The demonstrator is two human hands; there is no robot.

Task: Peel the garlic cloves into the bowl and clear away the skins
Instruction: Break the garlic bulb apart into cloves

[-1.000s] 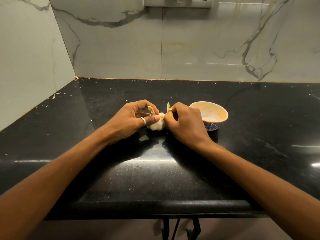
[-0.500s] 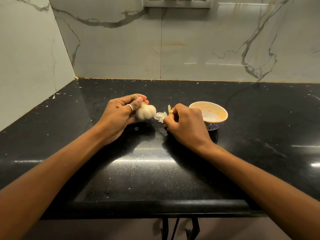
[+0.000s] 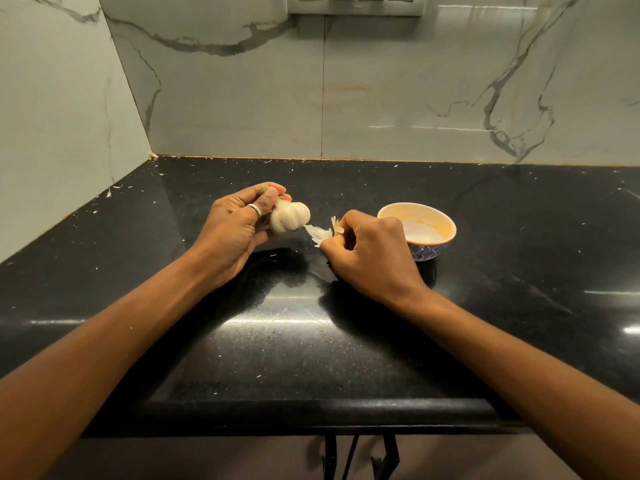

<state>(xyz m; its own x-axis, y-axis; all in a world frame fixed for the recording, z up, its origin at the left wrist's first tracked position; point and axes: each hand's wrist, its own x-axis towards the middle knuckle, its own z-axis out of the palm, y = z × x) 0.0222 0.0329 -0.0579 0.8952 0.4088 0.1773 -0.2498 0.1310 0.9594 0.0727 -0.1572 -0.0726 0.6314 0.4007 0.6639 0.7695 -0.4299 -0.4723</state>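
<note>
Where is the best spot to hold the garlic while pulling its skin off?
Probably the narrow stem end, coming from the left, as the left hand does. The stem gives a neck to pinch, and the round body of the garlic then sticks out to the right, uncovered, where the right hand pinches the loose skin.

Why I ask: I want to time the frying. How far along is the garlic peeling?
Barely begun. Done: next to nothing; the bowl shows no cloves. In hand: the left hand holds the whole garlic bulb while the right hand pinches a loose strip of skin right beside it. Left: splitting the bulb, peeling each clove into the bowl, then clearing the skins.
</note>
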